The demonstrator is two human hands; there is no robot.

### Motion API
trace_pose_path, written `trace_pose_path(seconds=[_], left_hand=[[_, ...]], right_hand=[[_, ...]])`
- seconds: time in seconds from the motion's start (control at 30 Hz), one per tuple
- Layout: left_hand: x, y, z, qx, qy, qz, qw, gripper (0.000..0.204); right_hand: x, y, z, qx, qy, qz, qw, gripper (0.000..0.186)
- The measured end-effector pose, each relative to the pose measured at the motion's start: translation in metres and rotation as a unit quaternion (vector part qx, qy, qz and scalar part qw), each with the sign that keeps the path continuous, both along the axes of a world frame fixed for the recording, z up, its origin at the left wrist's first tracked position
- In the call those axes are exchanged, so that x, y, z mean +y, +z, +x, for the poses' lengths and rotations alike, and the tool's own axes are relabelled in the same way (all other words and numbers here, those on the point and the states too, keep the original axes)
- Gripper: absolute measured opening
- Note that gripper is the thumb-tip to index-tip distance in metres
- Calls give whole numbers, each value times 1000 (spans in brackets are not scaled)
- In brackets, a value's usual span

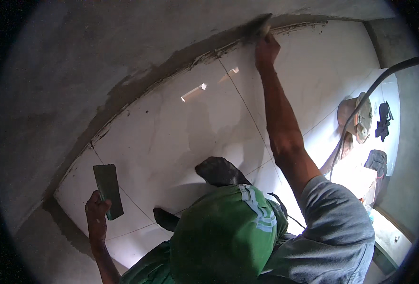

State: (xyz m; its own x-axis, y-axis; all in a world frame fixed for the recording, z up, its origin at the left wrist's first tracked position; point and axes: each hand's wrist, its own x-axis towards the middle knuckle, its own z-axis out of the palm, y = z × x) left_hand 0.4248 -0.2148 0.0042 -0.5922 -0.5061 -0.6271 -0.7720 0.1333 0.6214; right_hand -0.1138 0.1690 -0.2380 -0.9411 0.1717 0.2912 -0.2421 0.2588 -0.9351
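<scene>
My left hand (pixel 97 213) grips a dark, flat rectangular board (pixel 109 189) with a turquoise edge, held above the pale floor tiles at the left. Stretched far forward, my right hand (pixel 267 51) is closed around the handle of a trowel (pixel 259 27). Its dark blade lies at the foot of the grey wall, over a strip of damp-looking mortar (pixel 181 59). Blade and strip are close in colour, so the exact contact is hard to make out. Crumbs and smears of mortar line the edge where wall and tiles meet.
Large white tiles (pixel 171 137) cover the floor, and my dark shoes (pixel 219 171) stand on them. At the right are a bucket (pixel 347 112), a dark crumpled item (pixel 384 121) and a dark bag (pixel 376 162). A thick grey cable (pixel 375 85) hangs across that side, near a bright glare.
</scene>
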Motion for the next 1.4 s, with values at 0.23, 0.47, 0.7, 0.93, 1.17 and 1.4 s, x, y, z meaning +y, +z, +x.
trace_pose_path(seconds=[0.23, 0.47, 0.7, 0.93, 1.17, 1.4], left_hand=[[5, -11, -16, 87, -35, 88, 992, 30], [4, -5, -14, 10, -33, 7, 999, 20], [17, -1, -18, -33, -80, -7, 996, 20], [12, -3, -15, -7, -28, -37, 999, 23], [13, -13, -13, -35, -57, -8, 998, 26], [5, -22, -22, -40, -159, -68, 984, 30]], right_hand=[[-124, -3, 132, -65, 24, 153, 986, 23], [-100, 23, 133, -33, 62, 49, 996, 18], [-131, 21, 139, -30, 10, 83, 996, 18], [-91, 7, 153, 16, 87, 20, 996, 11], [68, 0, -19, 31, -59, 51, 996, 18], [81, -19, -75, -57, 27, -40, 997, 14]])
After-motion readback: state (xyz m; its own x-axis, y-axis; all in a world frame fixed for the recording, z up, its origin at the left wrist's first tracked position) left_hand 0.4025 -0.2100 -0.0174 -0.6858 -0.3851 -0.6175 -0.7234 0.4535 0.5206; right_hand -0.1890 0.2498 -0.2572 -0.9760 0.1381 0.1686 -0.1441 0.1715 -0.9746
